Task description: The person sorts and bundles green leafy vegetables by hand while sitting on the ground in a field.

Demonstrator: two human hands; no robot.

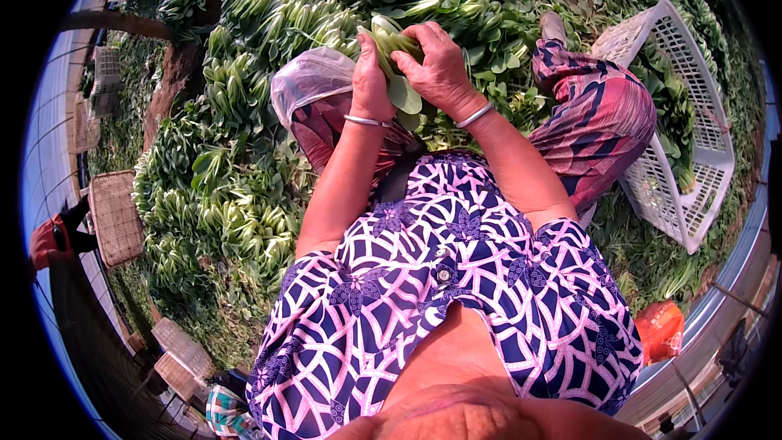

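Observation:
My left hand (371,82) holds a small bunch of leafy greens with pale stems (391,43), its thumb along the stem side. From the right, my right hand (437,67) has its bent fingers on the same bunch, thumb and fingertips against the stems. One broad green leaf (404,95) hangs down between the wrists. The bunch is above my lap, stem ends turned away from me. Just beyond the hands lie rows of cut greens (299,18) with pale stems. A translucent plastic cover (311,79) lies over my knee beside the left hand.
A white plastic crate (669,195) with greens in it stands at the right. More bunches (244,220) lie at left. Farther left are a crate (116,217) and a brown pole (122,23). An orange bag (661,330) is at lower right; a person in checked clothing (226,412) is at lower left.

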